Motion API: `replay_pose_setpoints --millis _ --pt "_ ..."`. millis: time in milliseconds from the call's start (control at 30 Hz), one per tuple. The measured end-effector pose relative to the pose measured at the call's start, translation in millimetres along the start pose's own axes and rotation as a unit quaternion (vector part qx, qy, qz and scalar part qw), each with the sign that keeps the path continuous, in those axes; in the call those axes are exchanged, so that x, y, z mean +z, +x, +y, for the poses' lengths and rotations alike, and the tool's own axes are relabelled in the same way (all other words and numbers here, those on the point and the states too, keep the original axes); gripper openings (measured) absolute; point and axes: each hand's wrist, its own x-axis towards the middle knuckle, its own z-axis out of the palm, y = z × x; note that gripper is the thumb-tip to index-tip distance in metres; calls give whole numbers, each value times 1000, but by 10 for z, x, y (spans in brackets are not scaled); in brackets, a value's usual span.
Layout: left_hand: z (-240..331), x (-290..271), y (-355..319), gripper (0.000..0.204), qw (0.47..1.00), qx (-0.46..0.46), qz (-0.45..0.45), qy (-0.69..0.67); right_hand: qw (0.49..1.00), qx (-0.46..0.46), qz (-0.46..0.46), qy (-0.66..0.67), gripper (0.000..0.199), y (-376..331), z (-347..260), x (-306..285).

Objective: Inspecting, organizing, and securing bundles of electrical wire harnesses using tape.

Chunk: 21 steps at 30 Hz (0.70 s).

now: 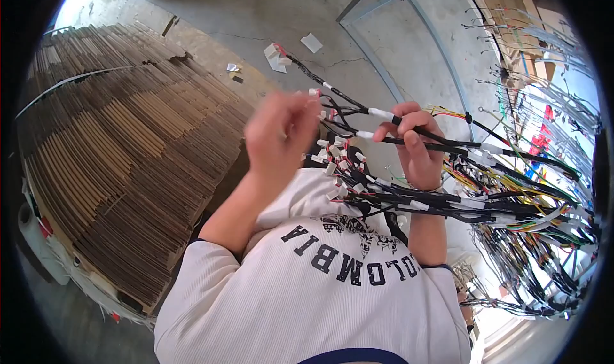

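Note:
My right hand (pixel 419 143) is closed round two black-wrapped branches of a wire harness (pixel 435 136), thumb pressed against fingers. White tape bands mark the branches just left of that grip. Beyond them the wires split into thinner legs with small white connectors. My left hand (pixel 281 137), smeared by motion, is at these ends, its fingertips beside a white connector (pixel 314 92); whether it grips one is unclear. One longer leg reaches farther out to a white connector with red wires (pixel 276 51). Below my hands lies a bundle of similar harnesses (pixel 416 198) with several white connectors.
A tall stack of flattened brown cardboard (pixel 128 153) fills the left side. Many hanging wires (pixel 537 249) crowd the right, with cardboard boxes (pixel 511 19) behind. A grey metal frame (pixel 422 25) stands ahead on the concrete floor, where paper scraps (pixel 311 42) lie.

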Motion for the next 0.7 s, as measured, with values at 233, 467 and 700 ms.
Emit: replay_pose_setpoints --millis 233,467,700 --pt "-105 17 46 26 994 98 25 38 999 -8 -3 33 46 8 -37 66" --pt "-444 176 -25 19 988 -135 1 -76 997 22 -7 67 54 -45 -37 94" --pt "-689 129 70 27 708 -376 -283 -527 990 45 2 134 67 -82 -76 199"
